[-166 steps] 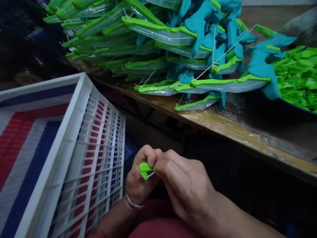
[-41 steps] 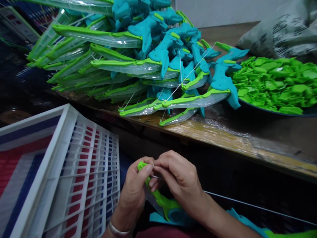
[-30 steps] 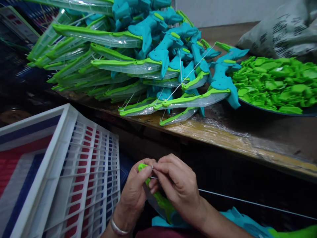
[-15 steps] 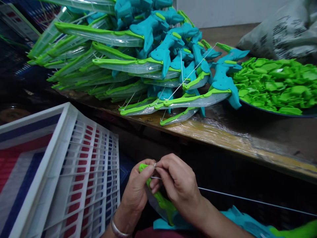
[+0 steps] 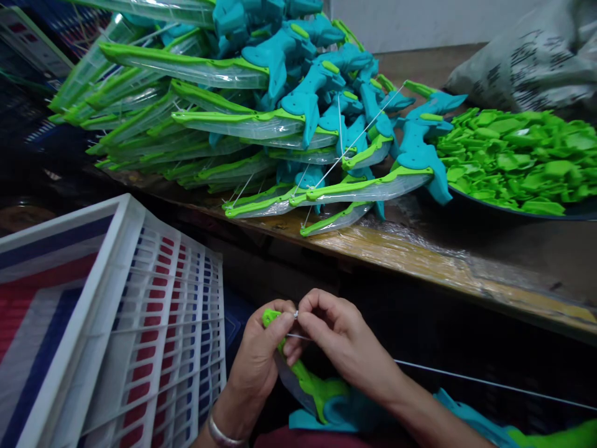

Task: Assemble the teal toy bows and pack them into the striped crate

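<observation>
Low in the middle, a toy bow (image 5: pixel 308 386) with green limbs and a teal grip lies across my lap, its far limb running out at the lower right. My left hand (image 5: pixel 259 351) is closed around the green tip, thumb and fingers pinching the white string there. A small white knot or loop (image 5: pixel 295 315) shows between the two hands. My right hand (image 5: pixel 347 342) is closed with thumb and forefinger together at that knot, on the string end. The white string (image 5: pixel 485 381) stretches off to the right behind my right wrist.
A large pile of green and teal toy bows (image 5: pixel 280 118) covers the wooden bench (image 5: pixel 410 267). Right of it, a dark basin (image 5: pixel 504 210) holds many green plastic pieces (image 5: pixel 517 155). A printed sack (image 5: pixel 517 68) lies behind. A white slatted crate (image 5: pixel 124 261) stands at left.
My right hand has shifted slightly right, away from the left thumb, and the white knot now shows more clearly between the hands. My left hand keeps its hold on the bow tip.
</observation>
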A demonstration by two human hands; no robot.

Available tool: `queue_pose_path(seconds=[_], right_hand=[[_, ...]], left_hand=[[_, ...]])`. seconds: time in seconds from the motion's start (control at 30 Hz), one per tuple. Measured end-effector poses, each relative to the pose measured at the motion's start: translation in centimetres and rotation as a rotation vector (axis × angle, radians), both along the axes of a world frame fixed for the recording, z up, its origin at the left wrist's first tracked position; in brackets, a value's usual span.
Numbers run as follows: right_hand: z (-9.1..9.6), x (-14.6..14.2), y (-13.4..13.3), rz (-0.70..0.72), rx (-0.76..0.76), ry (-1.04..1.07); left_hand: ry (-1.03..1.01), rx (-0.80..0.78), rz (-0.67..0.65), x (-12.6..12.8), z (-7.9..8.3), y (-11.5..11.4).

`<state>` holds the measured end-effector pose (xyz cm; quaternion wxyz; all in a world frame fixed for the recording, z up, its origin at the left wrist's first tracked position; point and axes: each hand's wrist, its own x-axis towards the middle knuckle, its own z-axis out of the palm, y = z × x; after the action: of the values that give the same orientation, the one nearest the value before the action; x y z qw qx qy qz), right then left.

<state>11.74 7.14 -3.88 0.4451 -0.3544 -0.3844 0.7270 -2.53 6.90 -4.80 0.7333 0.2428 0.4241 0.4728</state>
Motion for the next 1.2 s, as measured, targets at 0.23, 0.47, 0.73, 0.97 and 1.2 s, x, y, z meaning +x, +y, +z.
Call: queue_pose_path(seconds=[0.23,0.47,0.73,0.97,1.2], right_hand=[[-0.7,0.9,0.5,0.075,-0.035,0.147],[-0.6,0.2,-0.7,-0.102,0.283,-0.281],[-0.3,0.7,-0.5,-0.283,0.858,-0.75],[1.1,2.7,-0.8,-0.315,1.159,-1.1],[2.8,3.7,-2.5,-0.443,1.296,-1.36]], left_hand=[[-0.007,-0.007,-0.028,-0.2,0.2,0.4],[-0.007,-0.032,-0.034,-0.3,-0.1,0.2],[-0.094,0.038,-0.098,0.1,-0.3,0.4],[-0.128,0.163,-0.211,1.1,-0.4,1.1],[-0.28,0.253,-0.354,2.6,0.8,1.4]])
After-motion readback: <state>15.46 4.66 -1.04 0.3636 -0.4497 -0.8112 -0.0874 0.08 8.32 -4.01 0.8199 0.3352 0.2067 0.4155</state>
